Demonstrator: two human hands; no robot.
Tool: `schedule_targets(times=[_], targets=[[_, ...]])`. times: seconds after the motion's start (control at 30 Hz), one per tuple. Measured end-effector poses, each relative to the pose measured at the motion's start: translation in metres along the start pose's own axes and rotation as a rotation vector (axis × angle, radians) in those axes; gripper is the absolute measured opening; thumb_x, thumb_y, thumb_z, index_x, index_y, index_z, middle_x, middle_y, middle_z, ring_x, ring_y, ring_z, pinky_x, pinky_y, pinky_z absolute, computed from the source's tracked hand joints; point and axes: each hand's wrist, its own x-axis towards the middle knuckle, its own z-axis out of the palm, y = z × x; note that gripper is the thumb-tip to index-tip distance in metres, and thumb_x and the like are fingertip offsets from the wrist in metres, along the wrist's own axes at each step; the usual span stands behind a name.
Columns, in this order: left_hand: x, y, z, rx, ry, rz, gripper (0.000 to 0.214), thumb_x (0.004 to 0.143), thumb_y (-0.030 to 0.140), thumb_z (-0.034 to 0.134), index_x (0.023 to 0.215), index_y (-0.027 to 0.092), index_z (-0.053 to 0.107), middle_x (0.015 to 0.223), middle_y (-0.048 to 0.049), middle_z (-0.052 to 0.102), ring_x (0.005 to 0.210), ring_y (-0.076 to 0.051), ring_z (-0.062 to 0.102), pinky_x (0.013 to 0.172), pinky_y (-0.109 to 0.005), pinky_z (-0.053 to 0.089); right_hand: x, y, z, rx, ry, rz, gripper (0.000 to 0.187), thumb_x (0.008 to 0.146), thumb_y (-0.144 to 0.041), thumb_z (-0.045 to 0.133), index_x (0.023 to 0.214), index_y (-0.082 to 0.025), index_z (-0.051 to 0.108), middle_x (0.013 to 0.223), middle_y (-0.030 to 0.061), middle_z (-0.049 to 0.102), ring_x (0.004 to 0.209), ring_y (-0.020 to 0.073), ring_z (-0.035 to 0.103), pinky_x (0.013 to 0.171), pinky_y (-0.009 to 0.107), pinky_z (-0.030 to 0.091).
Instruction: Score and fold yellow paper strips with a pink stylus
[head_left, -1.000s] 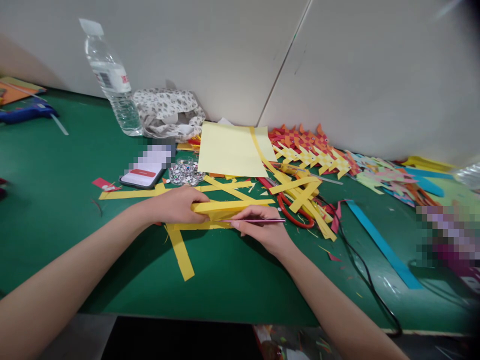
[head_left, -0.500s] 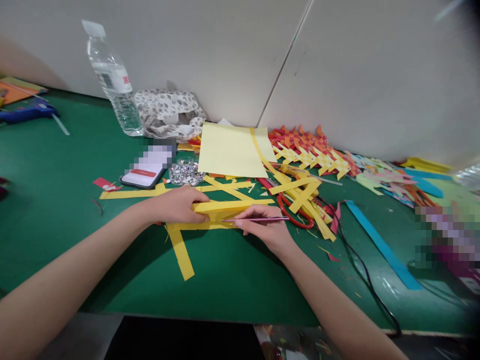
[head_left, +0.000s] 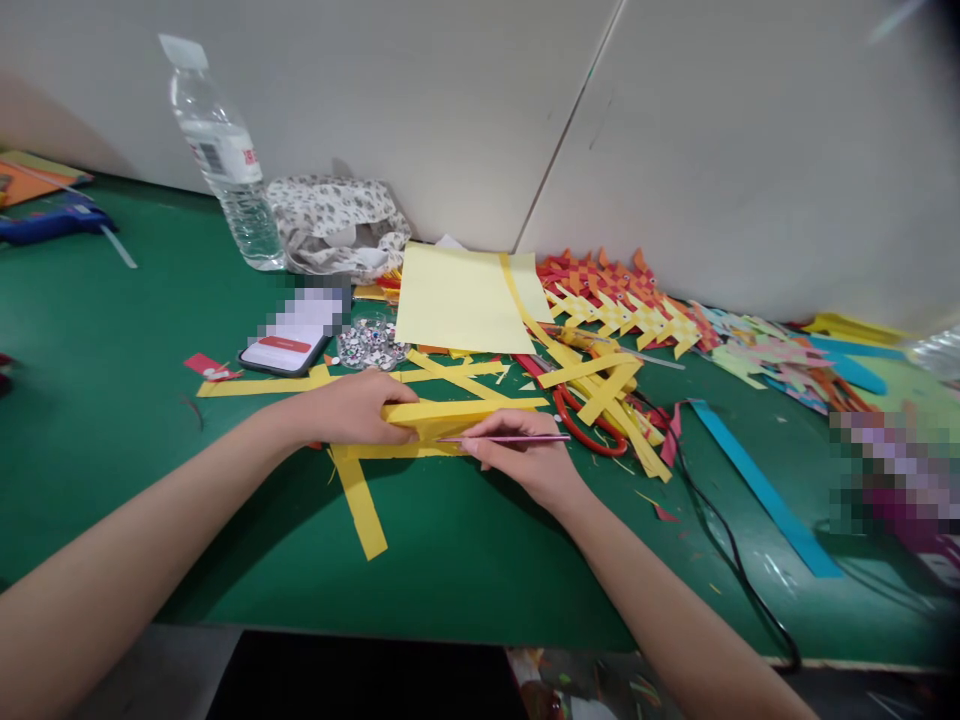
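Observation:
My left hand (head_left: pixel 358 408) grips the left end of a folded yellow paper strip (head_left: pixel 442 420), with the thumb on its near side. A slim purple-pink pen-like tool (head_left: pixel 538 438) lies level in the closed fingers of my right hand (head_left: pixel 534 462); its tip, pointing left, meets the inside of the fold. Whether it is a pen or a blade I cannot make out. Beneath and around my hands are more yellow strips, one of them (head_left: pixel 361 505) slanting toward the table's front edge. Red-handled scissors (head_left: pixel 600 436) lie partly under strips to the right.
On the green table (head_left: pixel 465 590) are a phone (head_left: pixel 289 340), a tub of googly eyes (head_left: pixel 371 343), a water bottle (head_left: pixel 225 160), pale yellow paper (head_left: pixel 465 300), woven paper fish (head_left: pixel 622 312), a blue strip (head_left: pixel 765 490), a black cable (head_left: pixel 724 550) and a blue glue gun (head_left: pixel 56 225).
My right hand has slid slightly left along the yellow paper with the pen-like tool. My left hand keeps its hold; the whole view has shifted a little.

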Motion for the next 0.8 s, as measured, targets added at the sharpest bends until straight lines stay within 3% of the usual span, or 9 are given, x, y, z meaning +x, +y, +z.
schedule_targets(times=[0.8], targets=[[0.0,-0.001,0.0,-0.009,-0.007,-0.009,0.029,0.077,0.047,0.053,0.082,0.02,0.063,0.077,-0.002,0.059,0.069,-0.016,0.053,0.055,-0.025,0.032,0.001,-0.002,-0.017,0.03,0.087,0.004,0.011,0.059,-0.023,0.074,0.059,-0.017,0.065,0.059,0.0015,0.067,0.047,0.0116,0.057,0.048,0.024,0.047]])
